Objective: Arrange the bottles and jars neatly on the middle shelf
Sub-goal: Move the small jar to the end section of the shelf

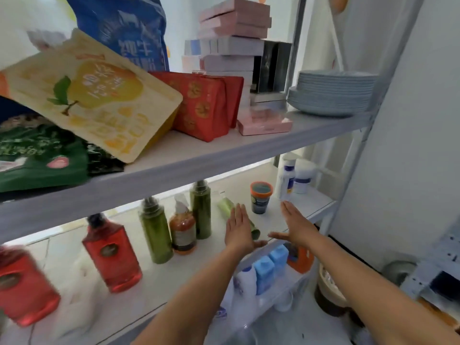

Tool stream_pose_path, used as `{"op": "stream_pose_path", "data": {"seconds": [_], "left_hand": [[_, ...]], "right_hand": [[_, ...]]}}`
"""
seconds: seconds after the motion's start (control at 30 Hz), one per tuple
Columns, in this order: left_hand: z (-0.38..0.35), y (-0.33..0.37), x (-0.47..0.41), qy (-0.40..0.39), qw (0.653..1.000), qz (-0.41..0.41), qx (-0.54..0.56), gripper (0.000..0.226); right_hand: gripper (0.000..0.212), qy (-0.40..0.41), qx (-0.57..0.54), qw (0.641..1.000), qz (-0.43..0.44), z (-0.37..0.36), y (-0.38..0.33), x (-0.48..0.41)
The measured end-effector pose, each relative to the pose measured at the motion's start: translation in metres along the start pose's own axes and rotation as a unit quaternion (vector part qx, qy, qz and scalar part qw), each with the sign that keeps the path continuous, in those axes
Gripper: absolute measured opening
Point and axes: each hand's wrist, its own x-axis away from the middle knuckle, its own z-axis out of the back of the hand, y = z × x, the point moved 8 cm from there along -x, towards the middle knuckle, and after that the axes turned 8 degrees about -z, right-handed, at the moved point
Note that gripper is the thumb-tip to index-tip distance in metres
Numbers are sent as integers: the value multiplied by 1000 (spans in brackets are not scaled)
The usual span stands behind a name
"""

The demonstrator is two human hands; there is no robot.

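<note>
Head view: left hand (239, 229) partly hides lying green tube (225, 206); jar (260, 197) beyond.

One head-worn wide-angle view faces forward and down at close range. The middle shelf (159, 282) fills the lower frame; the upper shelf (174, 170) crosses above it.

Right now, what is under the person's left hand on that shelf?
A pale green bottle lies on its side there. Both of its ends stick out, but the left hand covers its middle, so any label is hidden.
</note>
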Motion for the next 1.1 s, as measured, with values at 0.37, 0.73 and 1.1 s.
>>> {"op": "stream_pose_path", "data": {"seconds": [0.37, 0.73, 1.1], "left_hand": [[-19, -13, -88, 56, 983, 177, 9, 118], [-31, -34, -93, 65, 941, 330, 43, 118], [-43, -37, -95, 71, 907, 407, 84, 111]], "right_hand": [[108, -40, 18, 982, 181, 4, 1, -128], [107, -91, 58, 956, 272, 0, -15, -182], [105, -104, 73, 949, 289, -12, -17, -195]]}}
